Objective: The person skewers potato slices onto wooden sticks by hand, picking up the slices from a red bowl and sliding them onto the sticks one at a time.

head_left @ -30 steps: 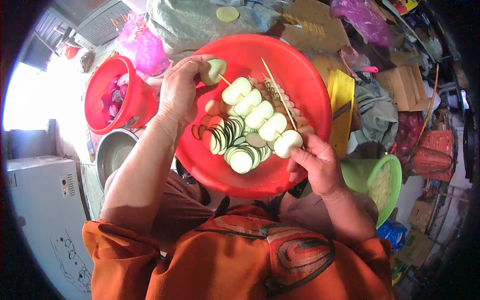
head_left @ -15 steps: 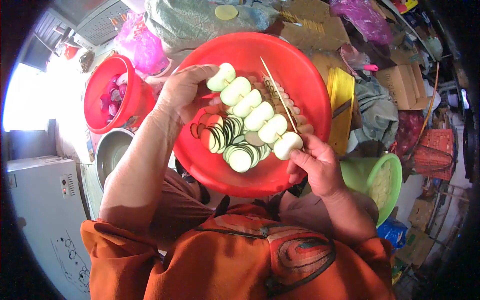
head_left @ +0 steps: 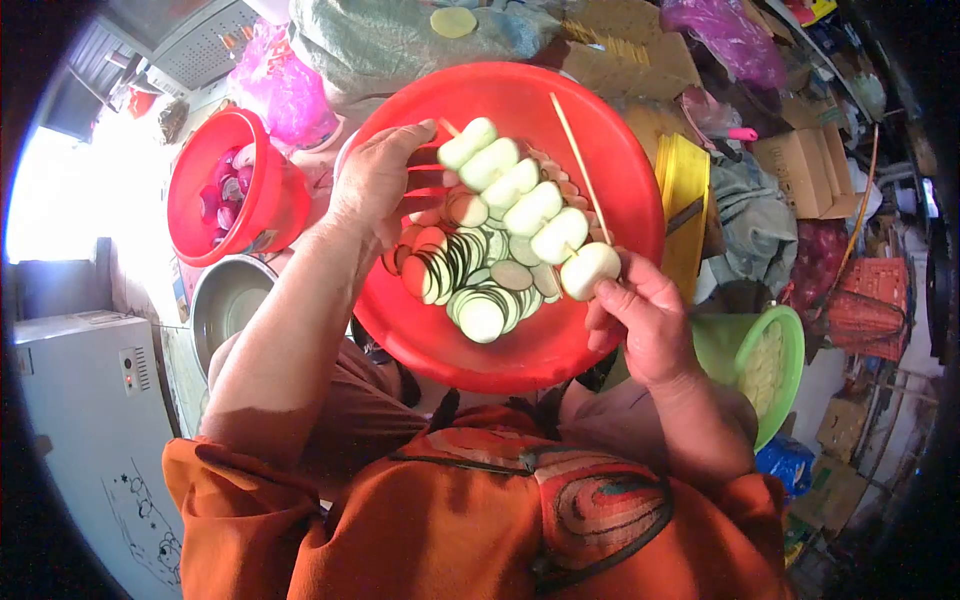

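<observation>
Several thick pale vegetable pieces (head_left: 533,208) are threaded on a stick slanting over a large red basin (head_left: 420,345). My right hand (head_left: 645,315) grips the lower right piece, and a second, bare stick (head_left: 580,160) rises from the same fingers. At the upper left end of the skewer, my left hand (head_left: 385,180) is open, thumb and fingers apart, beside the stick's reddish tip. Overlapping thin round slices (head_left: 482,315) lie in the basin below, some pale green and some in red-tinted shade.
A red bucket (head_left: 270,200) with purple-red pieces and a metal bowl (head_left: 205,300) stand at the left. On the right are a yellow container (head_left: 680,220), a green bucket (head_left: 795,350) and a cardboard box (head_left: 810,170). A white appliance (head_left: 90,400) is at far left.
The skewered pieces have shifted right and slightly upward with my right hand. My left hand has come off the upper end piece, and the stick's tip now shows there.
</observation>
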Demonstrator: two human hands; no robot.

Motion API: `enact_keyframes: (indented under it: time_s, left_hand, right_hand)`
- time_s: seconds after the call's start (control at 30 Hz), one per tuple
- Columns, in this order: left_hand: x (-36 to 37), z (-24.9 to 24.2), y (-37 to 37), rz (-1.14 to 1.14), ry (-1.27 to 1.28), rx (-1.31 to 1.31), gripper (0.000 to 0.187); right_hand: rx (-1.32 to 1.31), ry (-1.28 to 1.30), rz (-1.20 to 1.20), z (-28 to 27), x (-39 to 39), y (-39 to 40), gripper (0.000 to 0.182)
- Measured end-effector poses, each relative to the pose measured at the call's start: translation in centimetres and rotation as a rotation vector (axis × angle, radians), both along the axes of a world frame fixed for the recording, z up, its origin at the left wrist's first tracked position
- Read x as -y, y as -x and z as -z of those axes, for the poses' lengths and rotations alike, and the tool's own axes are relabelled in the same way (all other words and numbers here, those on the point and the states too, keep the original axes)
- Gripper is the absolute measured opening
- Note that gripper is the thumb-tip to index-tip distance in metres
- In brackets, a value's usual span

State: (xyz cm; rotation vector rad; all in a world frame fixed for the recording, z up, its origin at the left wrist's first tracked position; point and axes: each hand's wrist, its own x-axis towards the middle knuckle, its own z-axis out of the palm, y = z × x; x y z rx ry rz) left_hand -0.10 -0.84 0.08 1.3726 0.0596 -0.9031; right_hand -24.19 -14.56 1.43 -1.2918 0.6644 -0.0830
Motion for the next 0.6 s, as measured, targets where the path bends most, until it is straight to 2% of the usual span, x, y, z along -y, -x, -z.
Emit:
enact_keyframes:
  time_s: [0.03,0.1,0.13,0.17,0.2,0.23,0.27,0.3,0.37,0.5,0.57,0.6]
  left_hand:
    - [0.1,0.8,-0.1,0.001,0.0,-0.001,0.026]
    - [0.2,2.7,-0.2,0.117,-0.132,0.221,0.028]
    - [0.6,2.3,1.0,0.215,-0.149,0.214,0.021]
    - [0.5,4.2,0.9,0.496,-0.284,0.465,0.013]
    - [0.7,6.1,2.2,0.593,-0.138,0.476,0.011]
    - [0.9,5.9,3.3,0.791,-0.254,0.724,0.019]
    - [1.0,5.2,4.6,0.956,-0.363,0.791,0.026]
    - [1.1,4.0,5.6,1.039,-0.336,0.844,0.027]
    - [1.1,5.1,7.0,1.071,-0.441,1.222,0.028]
    - [1.9,5.6,7.5,1.17,-0.548,1.317,0.028]
    - [2.4,5.8,7.2,1.216,-0.575,1.153,0.026]
    - [2.5,5.7,6.9,1.217,-0.574,1.154,0.026]
  right_hand:
    - [0.015,-0.022,0.03,-0.1,0.2,0.0,0.02]
    - [0.031,-0.042,0.061,-0.2,0.4,0.0,0.019]
    - [0.026,-0.043,0.075,-0.3,0.4,0.0,0.019]
    - [0.023,-0.044,0.088,-0.3,0.5,0.0,0.019]
    - [0.022,-0.044,0.09,-0.3,0.5,0.0,0.019]
    - [0.015,-0.044,0.077,-0.3,0.4,0.0,0.018]
    - [0.009,-0.045,0.064,-0.3,0.3,0.1,0.017]
    - [0.008,-0.045,0.066,-0.3,0.3,0.1,0.017]
    - [-0.012,-0.016,0.039,-0.3,0.3,0.2,0.016]
    - [-0.014,-0.02,0.036,-0.3,0.3,0.3,0.015]
    - [-0.011,-0.039,0.038,-0.2,0.4,0.4,0.027]
    - [-0.011,-0.039,0.039,-0.2,0.5,0.5,0.027]
